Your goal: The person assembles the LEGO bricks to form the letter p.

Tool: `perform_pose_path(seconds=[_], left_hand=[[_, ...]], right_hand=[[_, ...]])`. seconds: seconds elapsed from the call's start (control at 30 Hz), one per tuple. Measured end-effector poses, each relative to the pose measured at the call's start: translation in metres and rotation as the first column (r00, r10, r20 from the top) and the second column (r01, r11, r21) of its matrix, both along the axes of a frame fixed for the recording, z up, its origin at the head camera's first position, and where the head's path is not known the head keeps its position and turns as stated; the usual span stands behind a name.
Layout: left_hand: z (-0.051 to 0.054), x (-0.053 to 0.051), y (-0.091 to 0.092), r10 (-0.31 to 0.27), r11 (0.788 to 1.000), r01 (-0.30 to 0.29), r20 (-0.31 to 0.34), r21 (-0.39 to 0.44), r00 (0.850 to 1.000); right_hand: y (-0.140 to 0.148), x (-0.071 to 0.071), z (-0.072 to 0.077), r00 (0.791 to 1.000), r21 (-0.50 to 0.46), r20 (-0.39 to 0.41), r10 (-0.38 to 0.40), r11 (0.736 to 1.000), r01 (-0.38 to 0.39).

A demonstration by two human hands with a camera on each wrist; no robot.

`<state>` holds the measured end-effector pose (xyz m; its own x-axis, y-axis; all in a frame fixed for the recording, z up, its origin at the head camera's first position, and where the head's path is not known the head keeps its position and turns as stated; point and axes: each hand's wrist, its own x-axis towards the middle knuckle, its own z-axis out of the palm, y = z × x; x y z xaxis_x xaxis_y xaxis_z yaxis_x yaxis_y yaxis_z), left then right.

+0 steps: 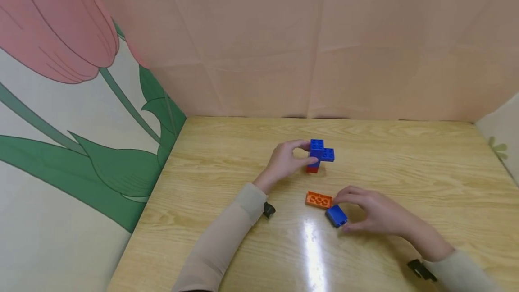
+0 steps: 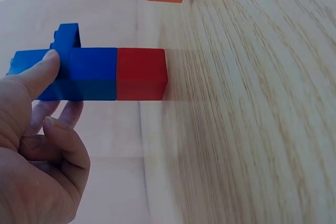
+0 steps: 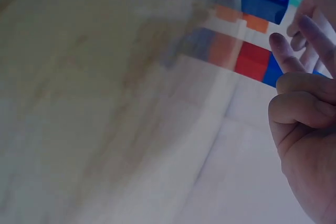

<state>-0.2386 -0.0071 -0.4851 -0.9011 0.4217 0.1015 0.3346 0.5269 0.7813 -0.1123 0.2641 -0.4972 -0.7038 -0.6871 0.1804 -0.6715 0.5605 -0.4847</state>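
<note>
My left hand (image 1: 285,161) pinches a small tower of blue bricks (image 2: 94,72) between thumb and fingers. A red brick (image 2: 142,74) forms its base, standing at the tabletop, and one blue brick (image 1: 329,154) juts out to the right. My right hand (image 1: 375,211) is around a loose blue brick (image 1: 336,216), which seems to lie on its side, its studs showing in the right wrist view. Thumb and forefinger are spread at either end of it; a gap shows between a fingertip and the brick. Beside this brick lies an orange brick (image 1: 319,199), hollow underside up.
The wooden table (image 1: 405,157) meets a pinkish cloth backdrop (image 1: 259,57) along its far edge. A panel with a printed tulip (image 1: 61,26) borders the left side. Black wrist-worn devices (image 1: 269,210) show at both cuffs.
</note>
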Motion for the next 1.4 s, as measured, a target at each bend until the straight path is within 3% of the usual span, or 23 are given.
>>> perform_pose_path(seconds=[0.47, 0.9, 1.07, 1.4], left_hand=[[0.001, 0.002, 0.000, 0.009, 1.000, -0.009, 0.012, 0.003, 1.000], [-0.003, 0.000, -0.001, -0.002, 1.000, 0.001, 0.016, 0.024, 1.000], [-0.003, 0.000, -0.001, 0.000, 1.000, -0.001, 0.023, 0.030, 1.000], [-0.004, -0.001, 0.000, -0.006, 1.000, 0.005, 0.010, 0.030, 1.000]], right_hand=[[-0.001, -0.003, -0.007, 0.999, 0.029, -0.004, 0.033, 0.999, -0.032], [0.014, -0.005, 0.000, 0.989, 0.004, 0.124, -0.080, 0.997, 0.080], [0.018, -0.005, 0.001, 0.975, 0.014, 0.203, -0.096, 0.995, 0.095], [0.022, -0.010, -0.004, 0.963, 0.027, 0.245, -0.111, 0.994, 0.108]])
